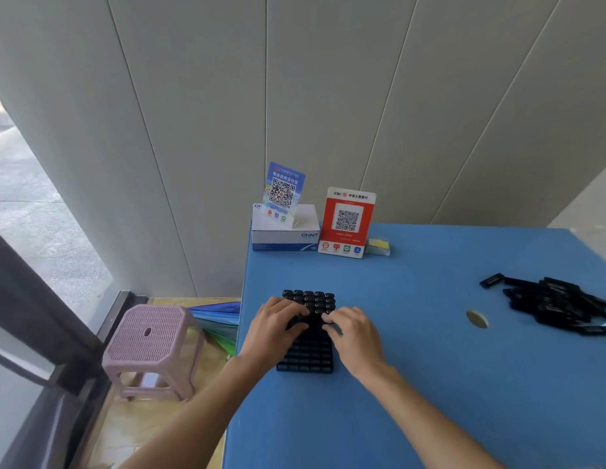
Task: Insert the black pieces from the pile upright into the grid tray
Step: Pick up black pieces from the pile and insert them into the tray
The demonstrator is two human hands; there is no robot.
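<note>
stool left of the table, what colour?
Pale pink stool, perforated seat; head view, the only one.

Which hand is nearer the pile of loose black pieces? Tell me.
Right. The right hand rests on the grid tray, on the side toward the pile; the left hand lies on the tray's far side.

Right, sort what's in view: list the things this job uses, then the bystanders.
Job:
grid tray
black pieces already standing in it
pile of black pieces
left hand
right hand

Bystanders:
white box
blue QR card
red QR stand
pink stool
</note>
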